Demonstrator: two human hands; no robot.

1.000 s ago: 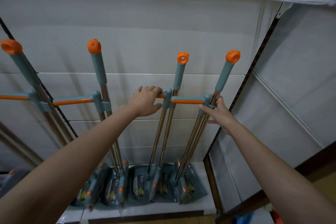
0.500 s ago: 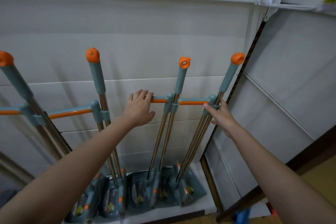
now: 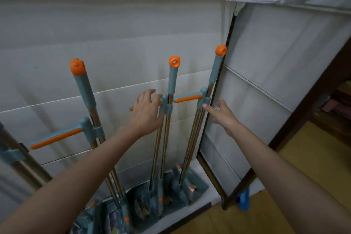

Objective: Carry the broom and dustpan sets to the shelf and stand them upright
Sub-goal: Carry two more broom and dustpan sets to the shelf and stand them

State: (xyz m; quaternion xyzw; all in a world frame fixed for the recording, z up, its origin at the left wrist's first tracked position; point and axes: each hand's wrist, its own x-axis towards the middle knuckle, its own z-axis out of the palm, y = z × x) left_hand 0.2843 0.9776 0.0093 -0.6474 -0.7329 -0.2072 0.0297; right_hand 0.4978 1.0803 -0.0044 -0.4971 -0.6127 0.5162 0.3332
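Three broom and dustpan sets stand upright on the white shelf. The left hand hovers open by the middle set; the right hand, fingers spread, sits just beside the rightmost.

the white shelf base carries three broom and dustpan sets upright against its back panel.

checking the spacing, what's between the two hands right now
In the head view, one upright broom set stands between the left hand and the right hand, along with the orange side handle of the rightmost set.
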